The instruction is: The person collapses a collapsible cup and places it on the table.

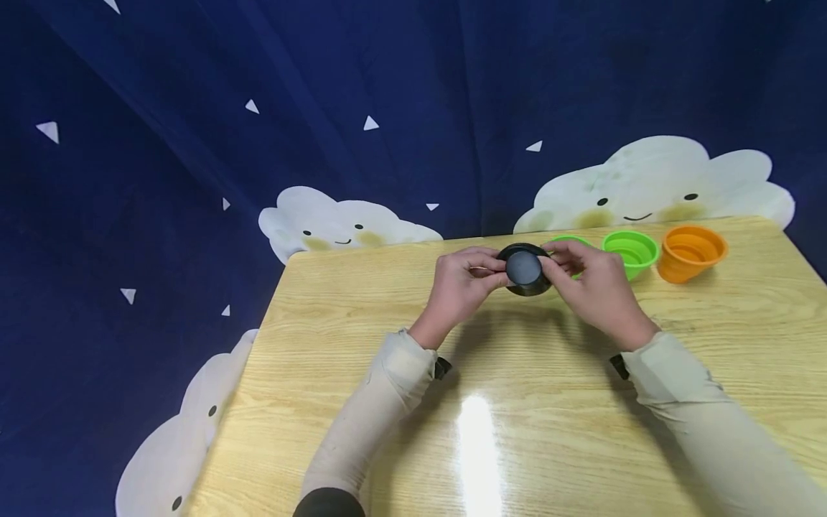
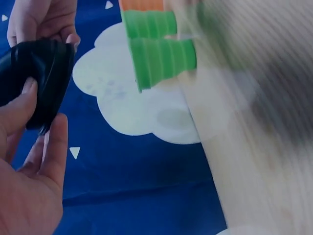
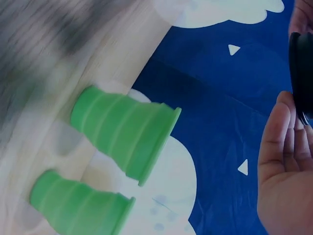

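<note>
Both hands hold a black collapsible cup (image 1: 525,270) in the air above the far part of the table. My left hand (image 1: 457,289) pinches its left side; in the left wrist view the thumb presses the dented, folded wall while fingers support the rim. On the other side my right hand (image 1: 599,289) grips the cup between thumb and fingers. The cup's round base faces the head camera, and its wall looks partly folded. Just beyond the right hand stands one green cup (image 3: 127,134), partly covered by that hand in the head view.
A second green cup (image 1: 632,251) and an orange cup (image 1: 693,253) stand in a row at the back right of the wooden table (image 1: 362,323). Behind the table hangs a dark blue curtain (image 1: 400,86) with white clouds and triangles.
</note>
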### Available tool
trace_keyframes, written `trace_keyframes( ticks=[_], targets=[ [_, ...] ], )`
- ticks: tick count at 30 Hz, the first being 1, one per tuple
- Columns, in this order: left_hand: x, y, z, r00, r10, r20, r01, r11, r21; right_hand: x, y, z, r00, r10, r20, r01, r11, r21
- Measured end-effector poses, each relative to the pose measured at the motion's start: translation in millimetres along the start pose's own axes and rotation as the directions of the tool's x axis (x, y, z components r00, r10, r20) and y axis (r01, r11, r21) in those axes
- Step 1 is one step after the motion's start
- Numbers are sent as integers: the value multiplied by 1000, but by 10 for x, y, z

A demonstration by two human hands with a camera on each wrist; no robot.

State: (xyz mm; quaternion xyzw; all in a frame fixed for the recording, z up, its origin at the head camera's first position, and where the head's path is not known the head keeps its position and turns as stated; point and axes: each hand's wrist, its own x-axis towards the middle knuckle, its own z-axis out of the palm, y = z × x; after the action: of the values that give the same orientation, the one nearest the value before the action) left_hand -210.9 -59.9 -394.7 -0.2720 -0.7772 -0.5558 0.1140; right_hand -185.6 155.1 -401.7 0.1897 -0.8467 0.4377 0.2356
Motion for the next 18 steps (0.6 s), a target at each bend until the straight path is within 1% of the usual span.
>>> trace_keyframes(
  ticks=[3,5,7,9,11,14,16,18],
  targets=[
    [2,-13,45,997,-58,-58,55,997,-53,0,0,0,999,53,-12,-52,995,88],
    [1,-21,73,993,-82,-85,76,995,-70,1,0,5,996,92,-12,-89,983,163],
    [-2,-25,94,989,-103,-105,94,992,-88,-3,6,9,991,133,-14,-126,962,244],
    [-7,-21,114,983,-133,-124,120,987,-106,-10,4,11,986,169,-3,-159,930,330],
    [-9,-22,131,975,-164,-150,147,982,-119,-22,-3,9,982,191,14,-180,900,396],
    [-13,-26,158,957,-218,-192,190,970,-151,-53,-22,12,981,192,35,-187,879,439],
    [-15,-32,178,945,-244,-218,209,962,-173,-78,-38,23,983,181,35,-178,881,439],
    [-20,-33,199,934,-264,-240,220,956,-194,-97,-57,41,985,171,17,-162,889,428]
  ],
)
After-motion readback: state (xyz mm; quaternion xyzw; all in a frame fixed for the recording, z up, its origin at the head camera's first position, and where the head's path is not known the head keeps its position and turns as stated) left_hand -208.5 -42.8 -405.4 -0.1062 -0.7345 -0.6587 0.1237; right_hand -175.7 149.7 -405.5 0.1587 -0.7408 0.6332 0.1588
